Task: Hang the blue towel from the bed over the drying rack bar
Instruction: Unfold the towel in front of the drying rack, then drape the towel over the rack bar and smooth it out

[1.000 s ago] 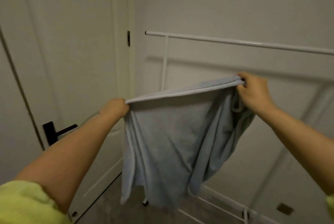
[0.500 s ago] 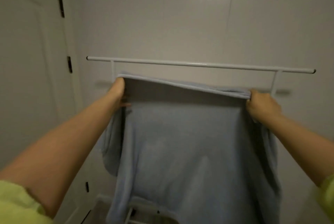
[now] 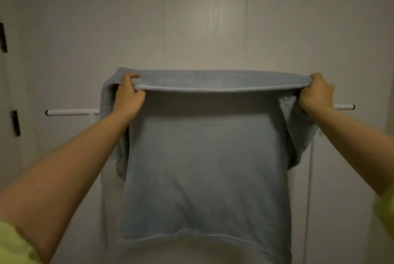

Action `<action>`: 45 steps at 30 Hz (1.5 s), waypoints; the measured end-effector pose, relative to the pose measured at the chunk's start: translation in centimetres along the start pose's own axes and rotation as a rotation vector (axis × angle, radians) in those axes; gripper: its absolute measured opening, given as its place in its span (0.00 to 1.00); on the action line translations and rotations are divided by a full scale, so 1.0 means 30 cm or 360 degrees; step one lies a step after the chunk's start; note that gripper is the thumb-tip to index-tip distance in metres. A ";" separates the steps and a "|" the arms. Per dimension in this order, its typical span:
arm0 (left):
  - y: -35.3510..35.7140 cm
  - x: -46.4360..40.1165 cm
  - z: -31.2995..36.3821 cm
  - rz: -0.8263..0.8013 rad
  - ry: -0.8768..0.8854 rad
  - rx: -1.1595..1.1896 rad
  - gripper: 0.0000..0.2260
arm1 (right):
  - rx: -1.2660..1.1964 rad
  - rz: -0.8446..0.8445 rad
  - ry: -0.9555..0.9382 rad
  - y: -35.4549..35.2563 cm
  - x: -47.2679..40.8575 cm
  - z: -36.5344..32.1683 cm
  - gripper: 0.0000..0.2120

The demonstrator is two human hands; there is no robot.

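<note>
The blue towel (image 3: 204, 167) is stretched wide in front of me, its top edge held above the white drying rack bar (image 3: 70, 112). My left hand (image 3: 129, 96) grips the towel's upper left corner and my right hand (image 3: 316, 94) grips the upper right corner. The towel hangs down in a broad sheet and hides the middle of the bar; only the bar's left end and its right tip (image 3: 345, 107) show. Part of the towel folds over behind the top edge on the far side.
A pale panelled wall (image 3: 204, 18) stands right behind the rack. The rack's white upright (image 3: 310, 178) runs down on the right. Dark door hinges (image 3: 15, 123) show at the far left edge.
Both hands have lifted the towel's top edge from below the bar to above it. The view has swung to face the rack straight on, closer in.
</note>
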State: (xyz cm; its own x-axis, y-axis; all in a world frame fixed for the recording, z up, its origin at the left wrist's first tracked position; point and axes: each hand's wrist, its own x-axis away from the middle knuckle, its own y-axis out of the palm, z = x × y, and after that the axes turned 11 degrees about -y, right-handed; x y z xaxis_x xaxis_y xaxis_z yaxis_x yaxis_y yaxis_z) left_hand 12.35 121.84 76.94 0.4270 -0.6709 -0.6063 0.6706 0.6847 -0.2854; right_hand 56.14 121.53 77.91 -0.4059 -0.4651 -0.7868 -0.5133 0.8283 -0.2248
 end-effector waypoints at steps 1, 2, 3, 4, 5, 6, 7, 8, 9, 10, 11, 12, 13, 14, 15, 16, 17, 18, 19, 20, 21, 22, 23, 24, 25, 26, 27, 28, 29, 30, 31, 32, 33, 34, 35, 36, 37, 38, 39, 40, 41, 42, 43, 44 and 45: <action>0.013 -0.047 -0.005 0.0016 0.0069 -0.0017 0.21 | -0.0018 0.0007 -0.0028 0.021 -0.032 -0.014 0.13; 0.025 -0.087 -0.013 0.0020 0.0116 -0.0054 0.23 | -0.0011 -0.0001 -0.0068 0.038 -0.055 -0.028 0.14; 0.035 -0.119 -0.020 0.0005 0.0128 -0.0092 0.25 | 0.0009 -0.0024 -0.0108 0.050 -0.072 -0.039 0.14; 0.049 -0.158 -0.029 -0.0019 0.0123 -0.0121 0.27 | 0.0029 -0.0042 -0.0147 0.068 -0.090 -0.047 0.15; 0.070 -0.200 -0.040 -0.0044 0.0109 -0.0153 0.28 | 0.0038 -0.0045 -0.0182 0.093 -0.111 -0.048 0.16; 0.088 -0.229 -0.046 -0.0063 0.0097 -0.0200 0.30 | 0.0029 -0.0048 -0.0214 0.110 -0.124 -0.049 0.17; 0.106 -0.248 -0.055 -0.0070 0.0078 -0.0255 0.31 | 0.0016 -0.0064 -0.0243 0.129 -0.130 -0.047 0.18; 0.140 -0.285 -0.067 -0.0059 0.0064 -0.0297 0.32 | 0.0004 -0.0084 -0.0275 0.169 -0.149 -0.039 0.19; 0.160 -0.306 -0.074 -0.0046 0.0057 -0.0337 0.33 | -0.0008 -0.0114 -0.0323 0.196 -0.162 -0.029 0.20; 0.187 -0.332 -0.083 -0.0030 0.0066 -0.0365 0.33 | -0.0012 -0.0156 -0.0389 0.231 -0.180 -0.015 0.21; 0.216 -0.362 -0.095 -0.0002 0.0084 -0.0386 0.34 | -0.0009 -0.0195 -0.0468 0.270 -0.204 0.006 0.22; 0.239 -0.385 -0.106 0.0023 0.0109 -0.0405 0.35 | 0.0018 -0.0229 -0.0551 0.300 -0.229 0.026 0.24; 0.263 -0.410 -0.119 0.0051 0.0129 -0.0410 0.35 | 0.0074 -0.0263 -0.0637 0.341 -0.261 0.050 0.25; 0.283 -0.433 -0.130 0.0081 0.0153 -0.0390 0.36 | 0.0160 -0.0283 -0.0707 0.374 -0.293 0.074 0.26; 0.299 -0.453 -0.138 0.0113 0.0175 -0.0362 0.37 | 0.0257 -0.0289 -0.0765 0.399 -0.322 0.094 0.27; 0.328 -0.484 -0.147 0.0156 0.0188 -0.0343 0.37 | 0.0337 -0.0283 -0.0825 0.439 -0.365 0.116 0.28; 0.340 -0.502 -0.149 0.0185 0.0204 -0.0332 0.37 | 0.0411 -0.0276 -0.0884 0.461 -0.396 0.131 0.28; 0.352 -0.520 -0.148 0.0216 0.0219 -0.0345 0.37 | 0.0464 -0.0284 -0.0939 0.484 -0.427 0.146 0.29; 0.372 -0.547 -0.146 0.0256 0.0227 -0.0370 0.37 | 0.0501 -0.0297 -0.0975 0.511 -0.467 0.163 0.30; 0.389 -0.569 -0.147 0.0281 0.0226 -0.0397 0.37 | 0.0530 -0.0318 -0.1004 0.533 -0.500 0.180 0.30; 0.409 -0.594 -0.149 0.0294 0.0208 -0.0427 0.36 | 0.0544 -0.0345 -0.1028 0.562 -0.534 0.198 0.31; 0.432 -0.621 -0.154 0.0295 0.0174 -0.0446 0.36 | 0.0550 -0.0368 -0.1059 0.594 -0.566 0.220 0.31; 0.447 -0.640 -0.162 0.0272 0.0129 -0.0475 0.35 | 0.0544 -0.0412 -0.1091 0.624 -0.583 0.238 0.31; 0.469 -0.662 -0.174 0.0233 0.0081 -0.0540 0.33 | 0.0529 -0.0478 -0.1121 0.659 -0.604 0.258 0.30; 0.485 -0.679 -0.188 0.0154 0.0034 -0.0655 0.32 | 0.0510 -0.0575 -0.1137 0.686 -0.616 0.277 0.29; 0.501 -0.694 -0.205 0.0005 -0.0006 -0.0846 0.29 | 0.0471 -0.0728 -0.1119 0.712 -0.623 0.295 0.29; 0.509 -0.709 -0.225 -0.0239 -0.0070 -0.1095 0.27 | 0.0423 -0.0946 -0.1030 0.729 -0.625 0.310 0.28; 0.518 -0.721 -0.247 -0.0585 -0.0188 -0.1364 0.24 | 0.0404 -0.1220 -0.0885 0.744 -0.626 0.327 0.27; 0.517 -0.723 -0.264 -0.0977 -0.0371 -0.1620 0.23 | 0.0430 -0.1514 -0.0706 0.751 -0.624 0.339 0.27; 0.514 -0.733 -0.284 -0.1309 -0.0557 -0.1816 0.24 | 0.0478 -0.1797 -0.0530 0.753 -0.621 0.351 0.27; 0.512 -0.741 -0.297 -0.1516 -0.0698 -0.1956 0.25 | 0.0502 -0.2035 -0.0376 0.750 -0.618 0.364 0.28; 0.512 -0.748 -0.302 -0.1600 -0.0749 -0.2030 0.26 | 0.0481 -0.2207 -0.0264 0.744 -0.614 0.376 0.27; 0.514 -0.743 -0.299 -0.1623 -0.0724 -0.2024 0.26 | 0.0438 -0.2292 -0.0232 0.737 -0.611 0.382 0.24; 0.523 -0.728 -0.284 -0.1606 -0.0623 -0.1934 0.24 | 0.0379 -0.2289 -0.0249 0.729 -0.607 0.383 0.21; 0.536 -0.705 -0.258 -0.1563 -0.0492 -0.1768 0.20 | 0.0326 -0.2222 -0.0303 0.721 -0.603 0.380 0.19; 0.559 -0.674 -0.222 -0.1505 -0.0351 -0.1542 0.16 | 0.0278 -0.2107 -0.0355 0.706 -0.597 0.380 0.17; 0.582 -0.639 -0.178 -0.1431 -0.0240 -0.1292 0.13 | 0.0240 -0.1980 -0.0414 0.695 -0.599 0.375 0.16; 0.609 -0.599 -0.126 -0.1395 -0.0151 -0.1039 0.13 | 0.0217 -0.1857 -0.0464 0.683 -0.603 0.368 0.14; 0.644 -0.554 -0.064 -0.1396 -0.0063 -0.0825 0.15 | 0.0213 -0.1752 -0.0501 0.660 -0.604 0.365 0.13; 0.683 -0.509 0.001 -0.1422 0.0039 -0.0663 0.17 | 0.0244 -0.1660 -0.0526 0.630 -0.603 0.367 0.11; 0.724 -0.457 0.066 -0.1462 0.0152 -0.0560 0.18 | 0.0308 -0.1565 -0.0552 0.599 -0.602 0.368 0.10; 0.774 -0.398 0.136 -0.1512 0.0294 -0.0495 0.19 | 0.0419 -0.1452 -0.0568 0.554 -0.597 0.380 0.09; 0.817 -0.342 0.192 -0.1536 0.0449 -0.0483 0.19 | 0.0536 -0.1329 -0.0589 0.520 -0.592 0.391 0.09; 0.865 -0.285 0.245 -0.1529 0.0653 -0.0517 0.19 | 0.0653 -0.1196 -0.0586 0.482 -0.584 0.414 0.09; 0.910 -0.237 0.284 -0.1476 0.0869 -0.0586 0.20 | 0.0739 -0.1074 -0.0566 0.453 -0.575 0.434 0.09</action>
State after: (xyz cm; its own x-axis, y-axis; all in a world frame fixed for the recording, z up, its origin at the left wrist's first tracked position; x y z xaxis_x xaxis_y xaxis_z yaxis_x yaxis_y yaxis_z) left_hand 32.79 142.87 79.78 -0.5230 -0.8103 -0.2643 0.3329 0.0913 -0.9385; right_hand 66.00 144.87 80.95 0.1703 -0.8389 -0.5169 -0.1684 0.4921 -0.8541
